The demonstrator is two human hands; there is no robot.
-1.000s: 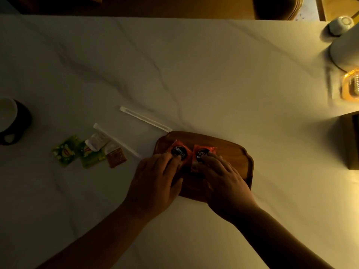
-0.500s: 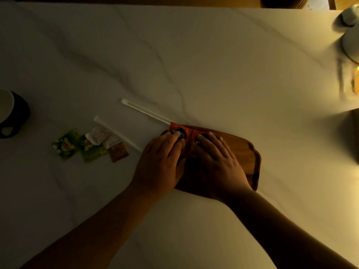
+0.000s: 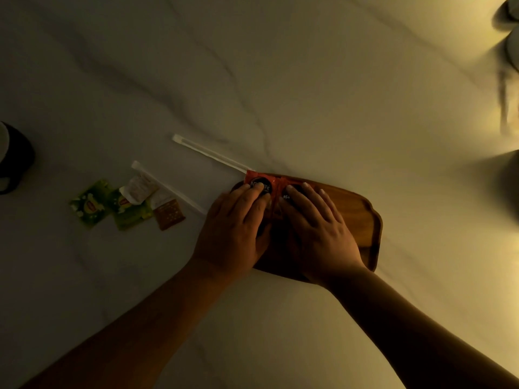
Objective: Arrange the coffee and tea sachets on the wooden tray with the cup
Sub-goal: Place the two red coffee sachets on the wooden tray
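Observation:
A wooden tray (image 3: 356,217) lies on the white marble table. Two red coffee sachets sit side by side at its far left end. My left hand (image 3: 236,228) lies flat with its fingertips pressing the left coffee sachet (image 3: 259,182). My right hand (image 3: 317,228) lies flat with fingers spread on the right coffee sachet (image 3: 286,188), mostly hiding it. Two green tea sachets (image 3: 90,204) (image 3: 127,211), a white sachet (image 3: 137,188) and a brown sachet (image 3: 168,216) lie in a cluster to the left. A dark cup (image 3: 12,158) stands at the left edge.
Two long paper-wrapped stirrers lie on the table, one stirrer (image 3: 209,153) touching the tray's far left corner, the other stirrer (image 3: 168,185) beside the sachet cluster. Blurred pale objects (image 3: 511,43) stand at the far right. The room is dim.
Both hands slid the two red coffee sachets away from me to the tray's far left end. The view shifted and zoomed in slightly.

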